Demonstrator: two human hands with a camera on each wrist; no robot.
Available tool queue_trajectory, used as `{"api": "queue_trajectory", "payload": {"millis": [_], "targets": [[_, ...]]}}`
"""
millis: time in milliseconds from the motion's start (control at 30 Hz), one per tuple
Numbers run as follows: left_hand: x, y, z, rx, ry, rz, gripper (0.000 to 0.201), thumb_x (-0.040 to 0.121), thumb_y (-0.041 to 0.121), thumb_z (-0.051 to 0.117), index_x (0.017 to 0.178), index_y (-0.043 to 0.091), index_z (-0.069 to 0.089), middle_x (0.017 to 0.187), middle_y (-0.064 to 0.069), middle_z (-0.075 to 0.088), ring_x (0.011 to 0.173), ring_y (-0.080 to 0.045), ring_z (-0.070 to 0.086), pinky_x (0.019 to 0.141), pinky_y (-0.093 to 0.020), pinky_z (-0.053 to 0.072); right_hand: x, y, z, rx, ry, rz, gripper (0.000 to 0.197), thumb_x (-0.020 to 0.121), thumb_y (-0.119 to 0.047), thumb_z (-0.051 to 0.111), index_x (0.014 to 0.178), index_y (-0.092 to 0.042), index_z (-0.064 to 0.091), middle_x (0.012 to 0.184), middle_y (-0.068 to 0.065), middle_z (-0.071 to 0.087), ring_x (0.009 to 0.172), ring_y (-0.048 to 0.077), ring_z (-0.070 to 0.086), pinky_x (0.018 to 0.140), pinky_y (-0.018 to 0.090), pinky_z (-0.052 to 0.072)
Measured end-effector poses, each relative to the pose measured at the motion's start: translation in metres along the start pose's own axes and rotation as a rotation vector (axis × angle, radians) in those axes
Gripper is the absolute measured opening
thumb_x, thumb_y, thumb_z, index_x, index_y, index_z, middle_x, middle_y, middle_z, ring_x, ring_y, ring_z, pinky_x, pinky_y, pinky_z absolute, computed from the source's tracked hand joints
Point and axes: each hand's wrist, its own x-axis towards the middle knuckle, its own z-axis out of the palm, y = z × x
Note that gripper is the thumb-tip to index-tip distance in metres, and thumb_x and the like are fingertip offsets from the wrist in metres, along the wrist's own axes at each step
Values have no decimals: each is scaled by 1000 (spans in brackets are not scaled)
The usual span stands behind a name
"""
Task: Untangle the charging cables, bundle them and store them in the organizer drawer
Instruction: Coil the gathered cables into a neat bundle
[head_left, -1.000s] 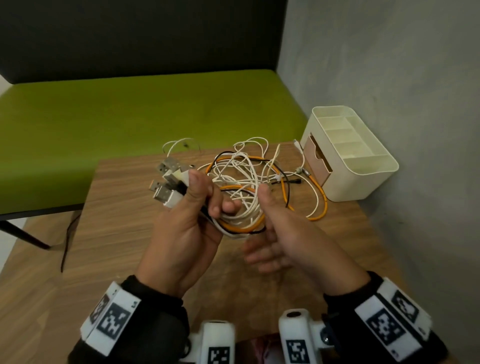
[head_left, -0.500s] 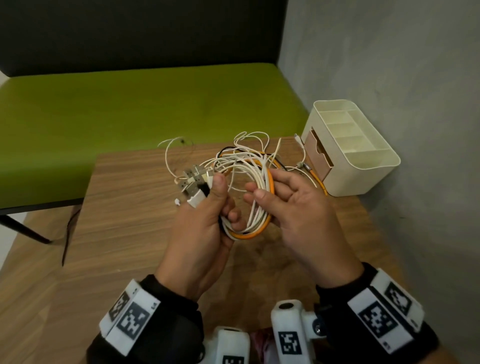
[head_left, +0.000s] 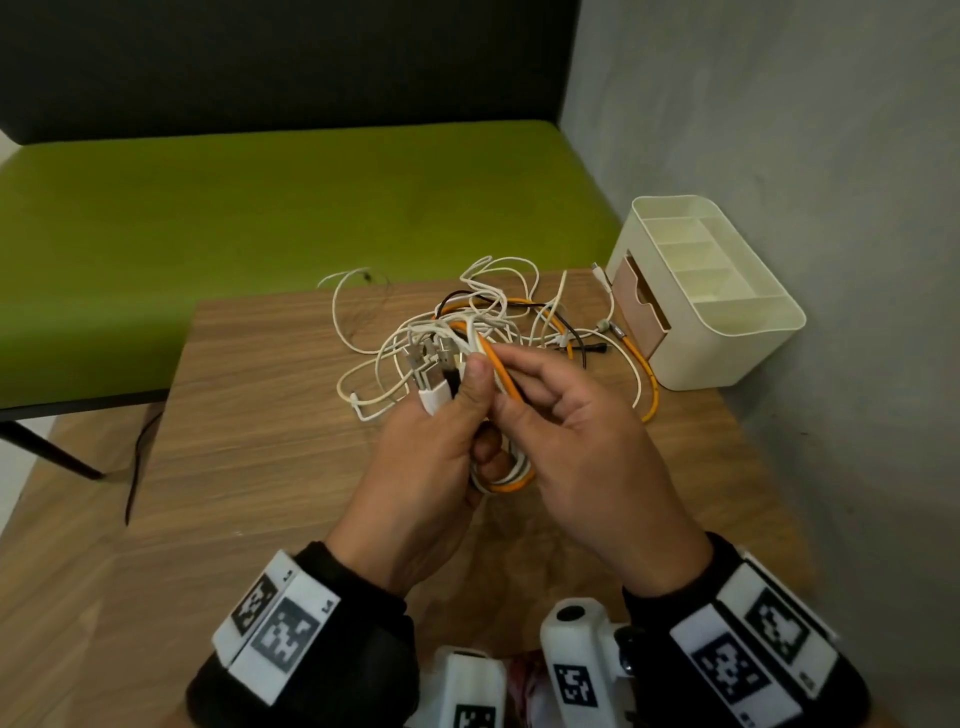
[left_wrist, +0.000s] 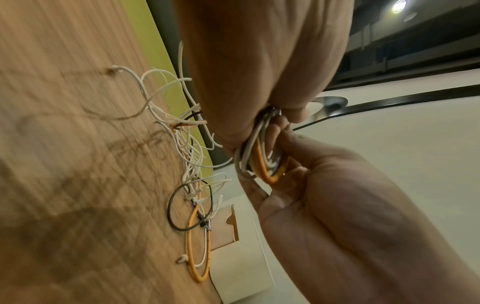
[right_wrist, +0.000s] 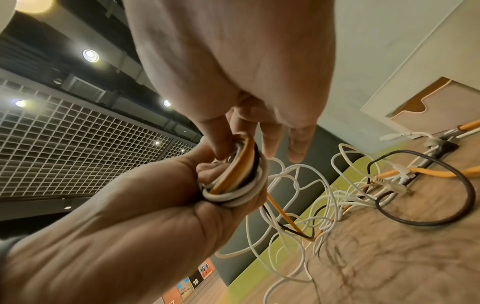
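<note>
My left hand (head_left: 434, 452) grips a coiled cable bundle (head_left: 506, 482) of white, black and orange strands above the wooden table (head_left: 270, 447). Several USB plugs (head_left: 431, 371) stick up past its thumb. My right hand (head_left: 569, 431) pinches the orange cable (head_left: 500, 375) at the top of the coil between thumb and index finger, with the other fingers straighter. The wrist views show the same coil (left_wrist: 259, 164) (right_wrist: 237, 181) held between both hands. The loose ends trail into a tangle (head_left: 498, 317) on the table behind. The cream organizer (head_left: 737, 332) stands at the right, its tan drawer (head_left: 641, 306) partly open.
A green bench (head_left: 311, 208) runs behind the table, with a dark panel above it. A grey wall (head_left: 805, 156) stands right beside the organizer. A black cable loop (right_wrist: 428, 222) and an orange loop (left_wrist: 197, 267) lie on the table near the drawer.
My right hand has moved from beside the coil to its top and pinched the orange strand. My left hand has drawn the coil and plugs towards the right hand.
</note>
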Motion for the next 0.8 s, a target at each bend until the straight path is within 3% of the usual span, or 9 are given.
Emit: {"api": "queue_trajectory", "payload": {"millis": [100,200,267,367,467,567,633,733,800], "targets": [[0,1,-2,27,-5,-2,33,82,38,59,91,7,57,58,-1,34,46,-8,32,44,-22,28,-1,1,-1,-59,-36,-22,28,96,-29,59,122,-39,62,108,-13,74,89,2,69,81,26,55],[1,3,-4,43,-8,-27,33,80,36,63,95,6,58,59,0,35,48,-9,30,45,-22,27,-1,2,-3,-234,-103,-41,35,101,-28,54,128,-50,55,132,-32,54,135,-16,33,105,8,31],[1,8,-6,49,-8,-55,27,82,32,63,94,8,58,59,1,34,48,-7,28,43,-20,24,0,1,-4,-316,-153,-46,37,101,-29,53,119,-61,49,135,-41,39,142,-16,11,115,10,16],[0,16,-12,69,-38,-123,16,82,27,64,86,13,59,63,-1,34,47,-6,23,42,-18,17,3,-5,-9,-369,-199,1,35,88,-34,49,102,-66,51,151,-33,27,142,-17,3,118,16,5],[-3,22,-16,164,-82,-184,13,80,24,66,85,12,63,67,-7,51,46,-9,33,44,-21,22,7,-8,-21,-371,-140,-29,40,82,-22,46,98,-54,65,155,-27,31,146,-6,15,119,25,15],[-6,24,-18,253,-127,-201,16,75,18,71,74,5,62,62,-12,56,45,-14,49,44,-21,40,9,-7,-33,-392,-18,-186,45,78,-1,52,107,-30,70,146,-14,46,137,-6,36,109,13,31],[-9,26,-19,268,-193,-230,15,74,11,74,71,4,62,61,-13,57,48,-17,53,46,-23,45,10,-7,-39,-428,-59,-266,61,73,13,57,125,-19,63,147,-7,46,138,-4,36,109,12,32],[-14,28,-22,225,-318,-316,4,74,6,66,70,6,64,60,-14,58,64,-29,60,56,-30,52,13,-11,-39,-399,-278,-171,89,75,15,63,149,-28,39,152,-17,41,143,-5,29,116,25,33],[-16,30,-26,180,-378,-378,4,71,1,65,72,4,63,57,-14,55,60,-31,63,59,-35,54,14,-9,-35,-407,-398,-127,96,76,13,66,152,-34,31,149,-22,44,142,-7,30,114,29,37]]}}
